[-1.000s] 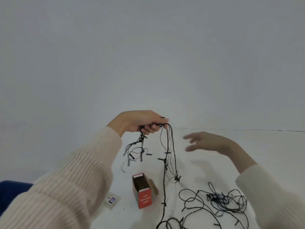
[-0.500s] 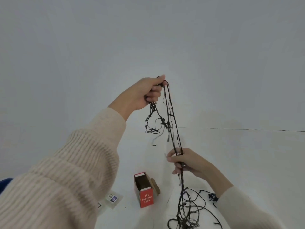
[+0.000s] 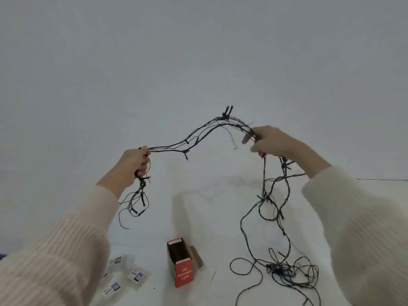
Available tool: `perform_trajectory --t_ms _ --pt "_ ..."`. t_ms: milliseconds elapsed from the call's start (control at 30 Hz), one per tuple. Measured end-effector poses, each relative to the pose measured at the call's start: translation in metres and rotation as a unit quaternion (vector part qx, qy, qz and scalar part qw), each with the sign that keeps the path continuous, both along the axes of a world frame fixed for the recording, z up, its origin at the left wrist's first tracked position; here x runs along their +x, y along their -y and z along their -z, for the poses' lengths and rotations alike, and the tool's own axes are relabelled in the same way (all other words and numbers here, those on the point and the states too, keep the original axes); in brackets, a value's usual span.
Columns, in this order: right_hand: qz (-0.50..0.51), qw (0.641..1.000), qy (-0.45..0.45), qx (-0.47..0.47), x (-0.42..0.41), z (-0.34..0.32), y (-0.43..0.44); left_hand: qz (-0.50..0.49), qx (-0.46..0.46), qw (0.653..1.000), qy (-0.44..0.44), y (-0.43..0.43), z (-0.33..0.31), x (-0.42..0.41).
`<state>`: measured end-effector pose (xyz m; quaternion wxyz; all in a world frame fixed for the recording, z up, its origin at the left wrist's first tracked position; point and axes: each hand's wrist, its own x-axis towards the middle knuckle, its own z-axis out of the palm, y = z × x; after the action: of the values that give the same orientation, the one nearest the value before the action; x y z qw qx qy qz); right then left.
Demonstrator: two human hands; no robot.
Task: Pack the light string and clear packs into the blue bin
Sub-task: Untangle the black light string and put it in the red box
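A black light string [image 3: 199, 139] stretches in the air between my two hands. My left hand [image 3: 132, 164] is closed on one bunch of it, with short loops dangling below. My right hand [image 3: 268, 141] grips the string higher up at the right; from there it drops to a tangled heap [image 3: 284, 270] on the white table. Several small clear packs [image 3: 123, 274] lie on the table at lower left, partly behind my left sleeve. The blue bin shows only as a sliver [image 3: 1, 256] at the left edge.
An open red box marked "LED Decorative Lights" [image 3: 182, 262] stands on the white table [image 3: 220, 217] between my arms. A pale wall fills the upper half of the view.
My left hand came down from high up and moved left. My right hand rose from low over the table to the upper right, pulling the string into a span between both hands.
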<state>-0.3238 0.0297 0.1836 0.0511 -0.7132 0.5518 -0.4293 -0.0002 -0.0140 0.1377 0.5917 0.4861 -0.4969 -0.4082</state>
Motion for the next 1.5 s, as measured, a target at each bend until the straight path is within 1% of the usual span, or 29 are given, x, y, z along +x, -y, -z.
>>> perform_trajectory --t_ms 33,100,133,200,300,400,500,567,633,767,833,867,900,933,967,1000,1033,1067,1100,1133,1167,1200,1233,1267,1300,1367,1400,1433,1500 --pt "0.047 0.997 -0.062 -0.028 -0.002 -0.014 0.000 -0.012 0.008 1.000 -0.007 0.001 0.008 -0.001" --pt "0.114 0.986 -0.047 -0.114 -0.008 -0.042 -0.001 -0.022 0.013 1.000 0.000 0.003 0.022 -0.004" --pt "0.127 0.983 -0.058 -0.116 -0.010 -0.053 -0.002 -0.021 0.018 0.999 0.023 0.004 0.028 -0.006" --pt "0.132 0.982 -0.095 -0.092 -0.005 -0.068 -0.006 -0.004 0.051 0.993 0.102 0.005 0.038 -0.014" --pt "0.143 0.979 -0.074 -0.127 0.008 -0.080 -0.009 0.066 0.116 0.965 0.227 0.002 0.044 -0.035" --pt "0.176 0.968 -0.064 -0.169 0.018 -0.086 -0.014 0.095 0.121 0.938 0.310 -0.001 0.036 -0.058" --pt "0.207 0.957 -0.102 -0.176 0.024 -0.088 -0.017 0.121 0.136 0.911 0.370 -0.004 0.027 -0.073" --pt "0.235 0.943 -0.077 -0.222 0.023 -0.091 -0.018 0.138 0.149 0.897 0.392 -0.006 0.031 -0.078" --pt "0.257 0.931 -0.097 -0.239 0.024 -0.094 -0.021 0.144 0.157 0.891 0.401 -0.008 0.043 -0.079" --pt "0.279 0.913 -0.139 -0.261 0.023 -0.104 -0.027 0.126 0.148 0.903 0.383 -0.009 0.073 -0.076" --pt "0.285 0.918 -0.142 -0.235 0.024 -0.105 -0.025 0.123 0.153 0.901 0.386 -0.009 0.084 -0.077" --pt "0.272 0.932 -0.109 -0.215 0.027 -0.105 -0.023 0.121 0.154 0.897 0.397 -0.009 0.087 -0.078" --pt "0.233 0.955 -0.044 -0.180 0.030 -0.106 -0.020 0.122 0.152 0.892 0.409 -0.009 0.088 -0.080" --pt "0.168 0.976 0.047 -0.130 0.036 -0.105 -0.019 0.125 0.151 0.883 0.426 -0.009 0.086 -0.083" --pt "0.095 0.984 0.138 -0.064 0.043 -0.106 -0.019 0.132 0.153 0.868 0.454 -0.010 0.081 -0.086" --pt "0.042 0.979 0.198 -0.011 0.048 -0.106 -0.020 0.137 0.157 0.844 0.493 -0.012 0.074 -0.089" --pt "0.017 0.977 0.211 0.010 0.052 -0.106 -0.020 0.142 0.157 0.813 0.543 -0.015 0.066 -0.092" --pt "0.015 0.982 0.191 0.001 0.055 -0.107 -0.020 0.145 0.153 0.780 0.590 -0.017 0.057 -0.095" --pt "0.027 0.989 0.143 -0.034 0.058 -0.109 -0.019 0.148 0.142 0.754 0.624 -0.017 0.049 -0.098" --pt "0.043 0.993 0.079 -0.070 0.059 -0.111 -0.021 0.151 0.127 0.751 0.630 -0.017 0.039 -0.101" --pt "0.049 0.994 0.014 -0.094 0.062 -0.113 -0.023 0.159 0.097 0.780 0.598 -0.017 0.029 -0.105" --pt "0.042 0.993 -0.028 -0.109 0.064 -0.114 -0.023 0.169 0.057 0.847 0.501 -0.016 0.018 -0.109" --pt "0.029 0.991 -0.038 -0.128 0.065 -0.115 -0.024 0.172 0.005 0.918 0.356 -0.019 0.006 -0.115" --pt "0.010 0.989 -0.015 -0.147 0.066 -0.116 -0.024 0.174 -0.035 0.963 0.204 -0.024 -0.008 -0.122" --pt "-0.015 0.988 0.010 -0.155 0.066 -0.115 -0.025 0.192 -0.058 0.977 0.077 -0.030 -0.020 -0.128" --pt "-0.059 0.992 0.038 -0.109 0.064 -0.113 -0.027 0.274 -0.072 0.956 -0.072 -0.043 -0.033 -0.140" --pt "-0.066 0.993 0.048 -0.088 0.062 -0.112 -0.026 0.316 -0.060 0.943 -0.091 -0.048 -0.035 -0.145" --pt "-0.071 0.992 0.072 -0.082 0.061 -0.111 -0.024 0.347 -0.041 0.934 -0.072 -0.053 -0.034 -0.149" --pt "-0.100 0.981 0.149 -0.073 0.057 -0.108 -0.023 0.365 -0.007 0.930 0.044 -0.053 -0.022 -0.156"
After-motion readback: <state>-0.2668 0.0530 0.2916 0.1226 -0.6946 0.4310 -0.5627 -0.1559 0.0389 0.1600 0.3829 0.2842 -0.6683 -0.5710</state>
